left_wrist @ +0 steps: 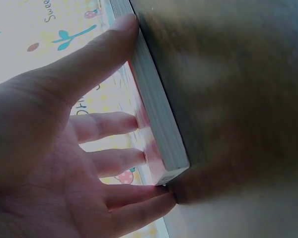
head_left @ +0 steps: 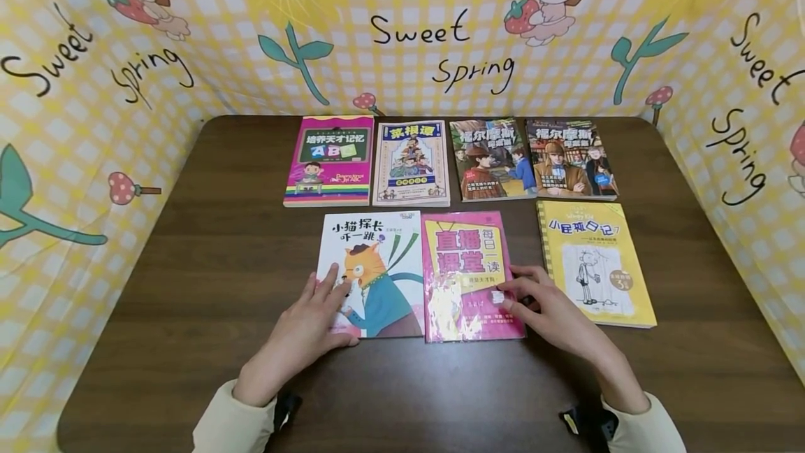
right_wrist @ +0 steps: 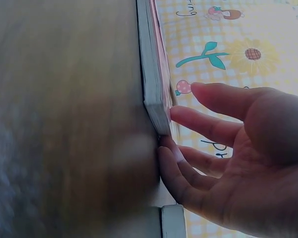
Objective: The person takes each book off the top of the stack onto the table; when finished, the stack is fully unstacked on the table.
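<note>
My left hand (head_left: 303, 320) rests on the lower left of a white picture book (head_left: 380, 278) with an orange cat on its cover. In the left wrist view its thumb touches the book's near edge, two fingertips lie on the cover, and the other two reach the table past the corner. Right beside that book lies a pink and yellow book (head_left: 468, 317) with a glossy cover. My right hand (head_left: 556, 313) touches its right side: a fingertip is on the cover's edge, while other fingers sit along the side, down at the table. The right thumb stands off the book.
A yellow book (head_left: 594, 264) with a cartoon figure lies just right of my right hand. Behind stand in a row a magenta book (head_left: 330, 159), a cream book (head_left: 411, 163) and two detective books (head_left: 493, 159). A patterned cloth (head_left: 402, 89) walls the dark wooden table (head_left: 207, 257).
</note>
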A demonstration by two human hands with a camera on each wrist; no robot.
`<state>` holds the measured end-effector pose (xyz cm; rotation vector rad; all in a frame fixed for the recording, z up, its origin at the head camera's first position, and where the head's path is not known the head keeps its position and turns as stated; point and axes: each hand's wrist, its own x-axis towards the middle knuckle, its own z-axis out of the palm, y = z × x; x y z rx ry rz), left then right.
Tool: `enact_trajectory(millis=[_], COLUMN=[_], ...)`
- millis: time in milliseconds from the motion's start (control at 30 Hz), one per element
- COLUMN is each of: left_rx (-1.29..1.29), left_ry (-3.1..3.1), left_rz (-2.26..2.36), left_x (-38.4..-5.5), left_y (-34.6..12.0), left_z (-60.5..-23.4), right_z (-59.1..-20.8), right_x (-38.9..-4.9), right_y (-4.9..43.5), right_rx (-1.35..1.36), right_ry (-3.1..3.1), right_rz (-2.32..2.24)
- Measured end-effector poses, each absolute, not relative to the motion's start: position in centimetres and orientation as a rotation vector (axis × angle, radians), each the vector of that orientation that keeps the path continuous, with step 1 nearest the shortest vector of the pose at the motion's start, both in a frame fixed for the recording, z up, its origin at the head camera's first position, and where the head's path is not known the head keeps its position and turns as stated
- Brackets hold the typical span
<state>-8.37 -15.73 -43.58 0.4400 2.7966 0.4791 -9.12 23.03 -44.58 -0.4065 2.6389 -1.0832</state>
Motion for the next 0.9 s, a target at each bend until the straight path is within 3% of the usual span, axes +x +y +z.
enact_trajectory(millis=[900], left_rx=[0.452], left_ry=[2.813], left_rz=[0.484], left_x=[-8.12], left_y=[-15.63], left_z=[-43.72], right_z=[-44.46], right_x=[-9.01], right_y=[22.95], right_rx=[-0.401], right_ry=[2.649], right_rz=[-1.053])
